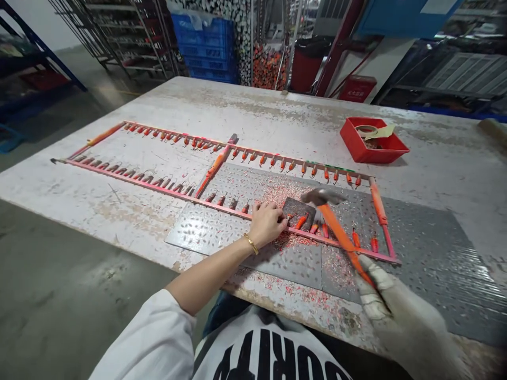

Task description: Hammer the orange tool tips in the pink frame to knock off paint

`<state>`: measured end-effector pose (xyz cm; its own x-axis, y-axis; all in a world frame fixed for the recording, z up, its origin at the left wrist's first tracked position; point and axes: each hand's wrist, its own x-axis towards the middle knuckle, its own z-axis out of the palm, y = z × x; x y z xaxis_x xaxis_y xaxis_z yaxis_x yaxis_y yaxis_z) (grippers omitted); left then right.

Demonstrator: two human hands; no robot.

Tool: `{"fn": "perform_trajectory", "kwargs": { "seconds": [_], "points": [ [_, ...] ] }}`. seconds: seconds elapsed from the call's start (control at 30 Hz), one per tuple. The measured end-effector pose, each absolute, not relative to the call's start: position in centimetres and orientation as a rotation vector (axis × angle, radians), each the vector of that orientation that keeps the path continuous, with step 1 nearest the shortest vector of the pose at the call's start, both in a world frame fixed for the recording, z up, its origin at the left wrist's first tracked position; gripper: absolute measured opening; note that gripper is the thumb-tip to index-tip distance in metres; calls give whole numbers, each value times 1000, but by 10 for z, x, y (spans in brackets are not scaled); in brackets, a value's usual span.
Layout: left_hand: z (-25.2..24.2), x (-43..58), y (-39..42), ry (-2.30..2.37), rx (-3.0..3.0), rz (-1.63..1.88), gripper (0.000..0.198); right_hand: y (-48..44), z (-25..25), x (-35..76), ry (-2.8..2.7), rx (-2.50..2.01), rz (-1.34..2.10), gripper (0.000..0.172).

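My left hand [268,224], bare with a gold bracelet, is closed over the near rail of a long pink-orange rack frame [222,209]. What lies beneath its fingertips is hidden. In my right hand [396,309], which wears a whitish glove, is a hammer [336,229] with an orange handle. Its metal head is raised over the frame, slightly blurred. Between the two, a dark square metal block [300,211] rests on the mat, with an orange hooked piece [302,220] over it. Several similar small pieces hang along both long rails.
Grey textured mats [428,253] lie under the frame's right half, strewn with pink-orange chips [283,190]. A red bin [372,142] holding a tape roll stands at the right on the white table [190,100]. Blue crates [204,47] and shelving racks [130,34] stand behind.
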<state>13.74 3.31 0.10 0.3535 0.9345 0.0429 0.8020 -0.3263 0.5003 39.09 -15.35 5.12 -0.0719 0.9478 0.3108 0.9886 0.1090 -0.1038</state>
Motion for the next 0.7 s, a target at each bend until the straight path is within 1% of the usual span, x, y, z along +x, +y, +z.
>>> {"fn": "perform_trajectory", "kwargs": {
  "seconds": [0.1,0.23,0.3,0.53,0.63,0.7],
  "points": [
    [1,138,33,1515,2227,472,16,-151,55,388,-2073,-1904,-273,56],
    [2,138,33,1522,2221,444,16,-146,36,387,-2347,-1989,-66,54],
    [2,138,33,1516,2236,438,16,-146,33,389,-2372,-1982,-40,54],
    [-1,139,32,1526,2249,492,17,-154,63,384,-2142,-1820,-294,62],
    [0,139,31,1522,2248,488,18,-152,49,379,-2209,-1921,-169,54],
    [1,139,31,1524,2254,481,17,-150,35,380,-2311,-1993,-31,54]
  ]
}}
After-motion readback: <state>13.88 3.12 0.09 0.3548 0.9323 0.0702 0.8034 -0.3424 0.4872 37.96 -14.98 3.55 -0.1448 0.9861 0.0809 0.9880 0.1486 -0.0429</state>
